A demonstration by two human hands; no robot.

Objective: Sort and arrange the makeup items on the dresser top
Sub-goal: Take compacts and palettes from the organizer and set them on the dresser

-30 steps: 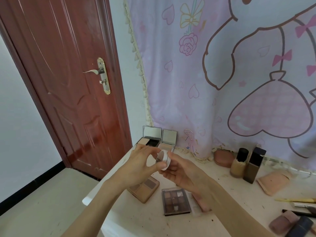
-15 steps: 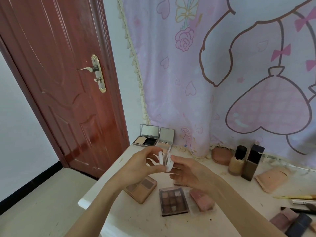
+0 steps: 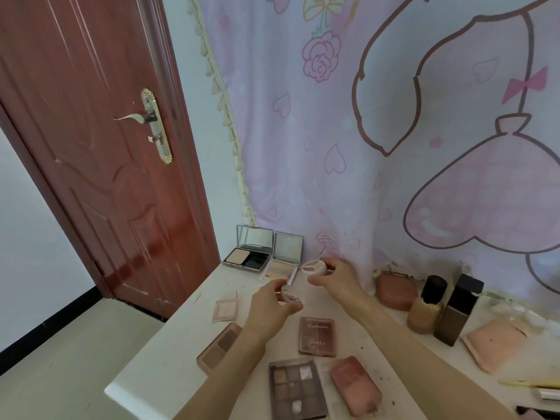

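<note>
A small round white makeup pot is in two pieces. My right hand (image 3: 335,278) holds the pot's base (image 3: 314,267), its divided pans facing up, just in front of the open compacts. My left hand (image 3: 272,307) pinches the pot's lid (image 3: 288,295) lower and nearer to me. Both hands hover over the white dresser top (image 3: 169,344). On it lie an eyeshadow palette (image 3: 295,389), a brown closed palette (image 3: 317,336), a pink compact (image 3: 354,384), a two-pan palette (image 3: 219,348) and a small pale square compact (image 3: 225,309).
Two open mirrored compacts (image 3: 253,253) (image 3: 283,262) stand at the back left against the curtain. A round brown case (image 3: 395,291), a foundation bottle (image 3: 428,304), a dark square bottle (image 3: 457,310) and a pink pouch (image 3: 494,342) sit to the right. The dresser's left edge drops off beside a red door (image 3: 100,147).
The pot was held together between both hands; now the lid and base are apart, the right hand moved toward the compacts with the base, the left hand lower with the lid.
</note>
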